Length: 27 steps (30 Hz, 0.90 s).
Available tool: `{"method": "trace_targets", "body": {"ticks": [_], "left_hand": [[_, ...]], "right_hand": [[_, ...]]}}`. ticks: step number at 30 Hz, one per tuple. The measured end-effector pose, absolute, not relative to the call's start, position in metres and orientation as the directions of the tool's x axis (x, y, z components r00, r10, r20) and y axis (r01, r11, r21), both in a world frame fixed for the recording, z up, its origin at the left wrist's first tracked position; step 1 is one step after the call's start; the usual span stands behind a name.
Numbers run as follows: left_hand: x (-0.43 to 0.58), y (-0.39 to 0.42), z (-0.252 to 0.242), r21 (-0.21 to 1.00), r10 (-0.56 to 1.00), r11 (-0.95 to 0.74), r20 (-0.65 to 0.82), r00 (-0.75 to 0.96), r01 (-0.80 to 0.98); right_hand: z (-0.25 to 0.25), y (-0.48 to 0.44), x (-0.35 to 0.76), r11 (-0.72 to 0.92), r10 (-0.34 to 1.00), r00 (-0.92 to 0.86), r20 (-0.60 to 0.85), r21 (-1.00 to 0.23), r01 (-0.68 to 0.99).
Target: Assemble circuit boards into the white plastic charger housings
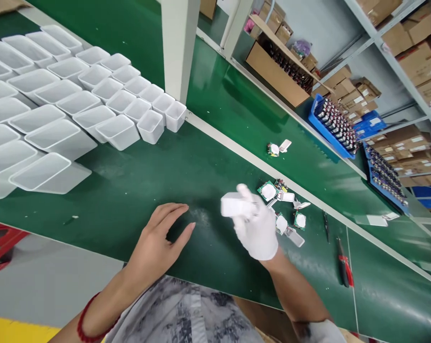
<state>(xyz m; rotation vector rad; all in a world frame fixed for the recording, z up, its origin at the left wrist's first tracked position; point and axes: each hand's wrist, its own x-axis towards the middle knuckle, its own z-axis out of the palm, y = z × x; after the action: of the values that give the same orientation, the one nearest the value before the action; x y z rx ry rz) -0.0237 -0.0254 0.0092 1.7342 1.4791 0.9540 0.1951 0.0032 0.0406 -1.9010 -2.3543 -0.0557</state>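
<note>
My right hand [258,228], in a white glove, holds a small white plastic housing [231,205] above the green table [129,190]; the hand is blurred by motion. My bare left hand [158,238] rests flat on the table, fingers spread, holding nothing. Just right of my gloved hand lies a cluster of small green circuit boards with white round parts [290,214] and white covers. One more such board with a cover [277,147] lies alone on the far green belt.
Rows of empty white plastic cups [75,105] cover the table's left. A white post [177,47] stands behind them. Red-handled cutters [345,264] and black tweezers [325,226] lie at right. Blue trays of parts [335,126] and cardboard boxes fill the shelves.
</note>
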Motion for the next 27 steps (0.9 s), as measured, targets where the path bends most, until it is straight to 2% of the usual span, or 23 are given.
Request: {"method": "trace_targets", "body": {"ticks": [2, 4, 6, 8, 10, 12, 14, 18, 20, 22, 24, 26, 27], "left_hand": [[-0.023, -0.024, 0.009, 0.844, 0.985, -0.170, 0.142, 0.095, 0.509], [-0.021, -0.022, 0.010, 0.832, 0.976, -0.216, 0.192, 0.100, 0.511], [-0.016, -0.020, 0.015, 0.837, 0.972, -0.236, 0.207, 0.113, 0.494], [-0.009, -0.019, 0.023, 0.881, 0.979, -0.192, 0.145, 0.140, 0.433], [0.001, -0.018, 0.033, 0.939, 0.984, -0.095, 0.038, 0.174, 0.330], [0.012, -0.018, 0.042, 0.975, 0.977, -0.020, -0.029, 0.213, 0.223], [0.022, -0.019, 0.046, 0.991, 0.970, 0.001, -0.034, 0.239, 0.136], [0.033, -0.016, 0.046, 0.998, 0.968, 0.057, -0.063, 0.241, 0.031], [0.032, -0.013, 0.045, 0.982, 0.947, 0.181, -0.157, 0.279, -0.062], [0.028, -0.010, 0.047, 0.922, 0.871, 0.360, -0.278, 0.405, -0.140], [0.026, -0.009, 0.049, 0.851, 0.756, 0.511, -0.378, 0.535, -0.120], [0.027, -0.008, 0.052, 0.805, 0.724, 0.586, -0.468, 0.506, -0.095], [0.029, -0.007, 0.054, 0.776, 0.715, 0.623, -0.516, 0.473, -0.095]], "right_hand": [[0.040, 0.004, 0.197, 0.130, 0.988, -0.113, 0.103, -0.184, 0.974], [0.038, 0.006, 0.196, 0.046, 0.999, -0.045, 0.013, -0.452, 0.891], [0.038, 0.008, 0.196, -0.061, 0.997, 0.007, -0.079, -0.706, 0.705], [0.043, 0.008, 0.195, -0.193, 0.981, 0.081, -0.175, -0.898, 0.397], [0.049, 0.006, 0.195, -0.303, 0.949, 0.103, -0.297, -0.952, 0.049], [0.051, 0.003, 0.196, -0.390, 0.911, 0.036, -0.411, -0.886, -0.250], [0.050, 0.000, 0.197, -0.443, 0.887, -0.033, -0.461, -0.827, -0.346], [0.047, -0.005, 0.199, -0.472, 0.874, -0.059, -0.483, -0.811, -0.345], [0.051, -0.008, 0.200, -0.430, 0.903, -0.069, -0.425, -0.881, -0.197], [0.061, -0.012, 0.200, -0.298, 0.940, -0.152, -0.304, -0.953, 0.059], [0.073, -0.013, 0.205, -0.103, 0.935, -0.299, -0.188, -0.955, 0.277], [0.087, -0.013, 0.223, 0.079, 0.900, -0.422, -0.110, -0.910, 0.406], [0.093, -0.013, 0.238, 0.134, 0.904, -0.419, -0.084, -0.875, 0.464]]}}
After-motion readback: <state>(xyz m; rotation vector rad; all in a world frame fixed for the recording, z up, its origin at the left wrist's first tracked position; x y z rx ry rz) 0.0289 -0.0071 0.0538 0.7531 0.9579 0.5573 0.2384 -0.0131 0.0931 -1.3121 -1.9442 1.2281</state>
